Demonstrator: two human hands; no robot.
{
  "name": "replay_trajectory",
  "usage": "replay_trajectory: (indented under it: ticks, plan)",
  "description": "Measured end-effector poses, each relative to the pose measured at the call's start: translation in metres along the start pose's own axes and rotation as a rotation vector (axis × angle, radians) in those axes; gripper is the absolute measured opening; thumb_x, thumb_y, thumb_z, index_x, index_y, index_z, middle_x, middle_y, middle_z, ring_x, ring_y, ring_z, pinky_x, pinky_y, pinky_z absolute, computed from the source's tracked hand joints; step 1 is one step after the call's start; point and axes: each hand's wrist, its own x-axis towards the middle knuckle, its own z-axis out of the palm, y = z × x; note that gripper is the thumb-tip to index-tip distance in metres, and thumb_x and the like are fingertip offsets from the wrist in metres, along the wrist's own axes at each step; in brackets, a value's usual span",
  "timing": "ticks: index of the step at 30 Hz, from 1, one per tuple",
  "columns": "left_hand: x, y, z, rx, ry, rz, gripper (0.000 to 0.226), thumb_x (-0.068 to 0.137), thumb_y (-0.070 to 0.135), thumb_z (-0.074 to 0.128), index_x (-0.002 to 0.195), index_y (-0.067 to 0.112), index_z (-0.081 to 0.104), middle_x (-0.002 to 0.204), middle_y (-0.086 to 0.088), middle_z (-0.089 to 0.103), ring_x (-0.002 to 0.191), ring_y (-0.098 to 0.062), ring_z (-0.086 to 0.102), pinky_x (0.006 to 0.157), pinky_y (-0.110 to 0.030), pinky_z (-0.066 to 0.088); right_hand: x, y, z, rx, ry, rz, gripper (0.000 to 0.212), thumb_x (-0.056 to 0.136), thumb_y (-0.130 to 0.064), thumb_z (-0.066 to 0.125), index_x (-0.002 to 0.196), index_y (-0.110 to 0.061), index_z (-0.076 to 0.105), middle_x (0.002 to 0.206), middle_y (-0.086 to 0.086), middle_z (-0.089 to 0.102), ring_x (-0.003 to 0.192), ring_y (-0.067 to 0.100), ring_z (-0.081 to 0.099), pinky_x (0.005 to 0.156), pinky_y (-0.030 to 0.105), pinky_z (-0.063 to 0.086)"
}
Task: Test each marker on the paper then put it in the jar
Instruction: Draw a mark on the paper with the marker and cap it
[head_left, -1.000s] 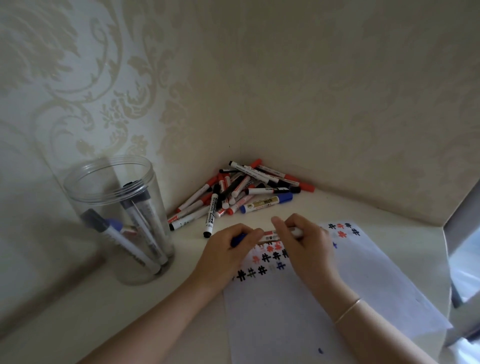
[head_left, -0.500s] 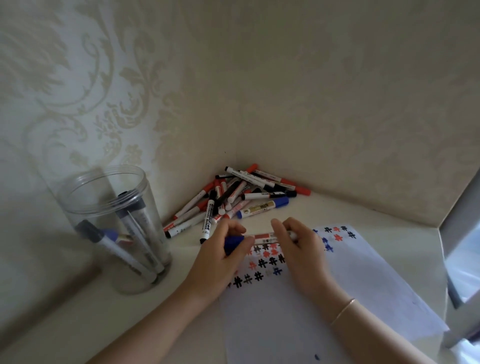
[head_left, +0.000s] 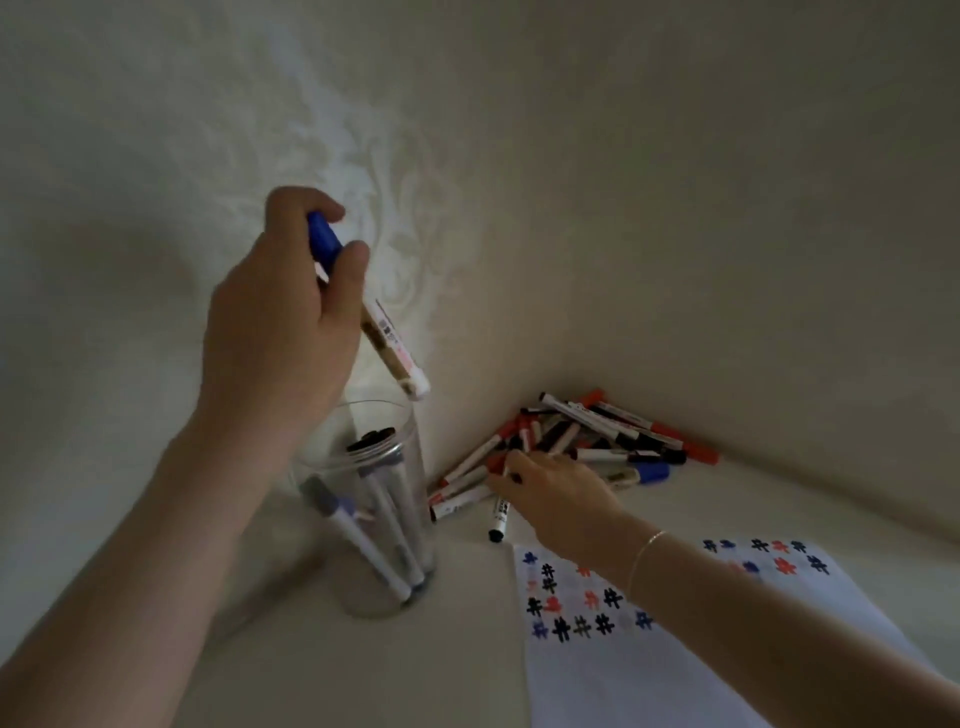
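I see one desk (head_left: 311, 675) carrying everything, with one paper (head_left: 649, 675) at four o'clock, its marks showing tested colours. One jar (head_left: 382, 519) stands at seven o'clock, holding about four markers, ready for more. My left hand (head_left: 280, 332) has its grip clamped on one blue-capped marker (head_left: 384, 332), tilted above the rim for dropping. My right hand (head_left: 550, 493) reaches the pile (head_left: 587, 447), over a dozen; its grip I cannot tell.
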Motion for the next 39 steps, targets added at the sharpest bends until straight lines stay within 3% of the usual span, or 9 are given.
replay_trajectory:
  ticks: [3,7,14,19,21,26,29,34,39]
  plan:
    - [0.013,-0.021,0.003,0.24,-0.194,-0.085,0.014,0.099,0.029,0.043,0.109,0.019,0.041,0.074,-0.008,0.064,0.068,-0.028,0.064,0.066,-0.047,0.051,0.013,-0.006,0.026,-0.187,0.019,-0.121,0.036,0.04,-0.014,0.088,0.069,-0.022,0.07,0.078,0.003,0.066,0.062,0.019,0.063,0.05,0.027,0.05]
    - [0.015,-0.044,0.015,0.3,-0.422,-0.151,0.012,0.094,0.03,0.051,0.095,0.021,0.043,0.072,-0.007,0.065,0.067,-0.026,0.065,0.071,-0.046,0.053,0.023,-0.013,0.036,-0.225,0.026,-0.2,0.025,0.042,-0.019,0.086,0.051,-0.022,0.063,0.065,-0.001,0.064,0.051,0.015,0.057,0.049,0.023,0.046]
    - [0.005,-0.049,0.035,0.196,-0.857,-0.313,0.012,0.08,0.019,0.073,0.084,0.016,0.063,0.077,0.0,0.068,0.062,-0.011,0.066,0.06,-0.025,0.053,0.013,-0.008,0.005,0.135,0.397,-0.171,0.02,0.067,0.0,0.071,0.079,-0.013,0.061,0.074,0.003,0.056,0.056,0.017,0.051,0.049,0.027,0.043]
    - [0.013,-0.047,0.033,0.444,-1.095,-0.234,0.006,0.082,0.024,0.066,0.077,0.028,0.069,0.076,0.011,0.064,0.071,-0.006,0.058,0.056,-0.019,0.038,0.009,-0.001,-0.043,0.671,0.499,0.182,0.009,0.098,-0.023,0.044,0.095,-0.014,0.044,0.068,0.002,0.055,0.047,0.016,0.051,0.039,0.031,0.042]
    - [0.014,-0.042,0.027,0.456,-1.078,-0.239,0.007,0.086,0.028,0.063,0.085,0.027,0.07,0.079,0.009,0.064,0.07,-0.004,0.057,0.056,-0.02,0.038,0.008,0.004,-0.064,0.937,0.566,0.339,0.009,0.098,-0.023,0.045,0.095,-0.016,0.041,0.06,0.005,0.057,0.044,0.016,0.051,0.038,0.033,0.042]
    - [-0.002,0.0,0.023,0.183,-0.488,0.013,0.031,0.094,0.046,0.048,0.098,0.022,0.067,0.088,0.007,0.068,0.078,-0.007,0.064,0.076,-0.03,0.055,0.008,0.022,-0.1,1.497,0.745,0.654,0.011,0.095,-0.016,0.051,0.088,-0.011,0.045,0.07,0.008,0.058,0.057,0.023,0.059,0.052,0.029,0.049]
    - [-0.027,0.026,0.047,-0.014,-0.696,0.048,0.046,0.092,0.05,0.048,0.127,0.022,0.054,0.119,0.006,0.062,0.099,-0.007,0.061,0.089,-0.031,0.052,0.003,0.023,-0.109,1.654,0.794,0.708,0.013,0.091,-0.011,0.054,0.081,-0.012,0.046,0.068,0.011,0.057,0.057,0.025,0.054,0.055,0.035,0.046]
    - [-0.054,0.031,0.084,-0.33,-0.805,0.03,0.02,0.102,0.028,0.041,0.116,0.019,0.052,0.077,0.009,0.06,0.058,0.0,0.054,0.057,-0.015,0.04,-0.011,0.021,-0.111,1.865,0.591,0.616,0.034,0.08,-0.001,0.068,0.065,-0.015,0.041,0.054,0.004,0.047,0.046,0.015,0.046,0.045,0.025,0.043]
    - [-0.073,0.029,0.093,-0.545,-0.876,-0.013,0.037,0.101,0.036,0.035,0.134,0.023,0.045,0.112,-0.002,0.064,0.099,-0.016,0.061,0.092,-0.039,0.049,-0.032,0.029,-0.11,1.836,0.245,0.524,0.019,0.086,-0.004,0.063,0.07,-0.005,0.052,0.055,0.009,0.052,0.042,0.015,0.047,0.039,0.02,0.042]
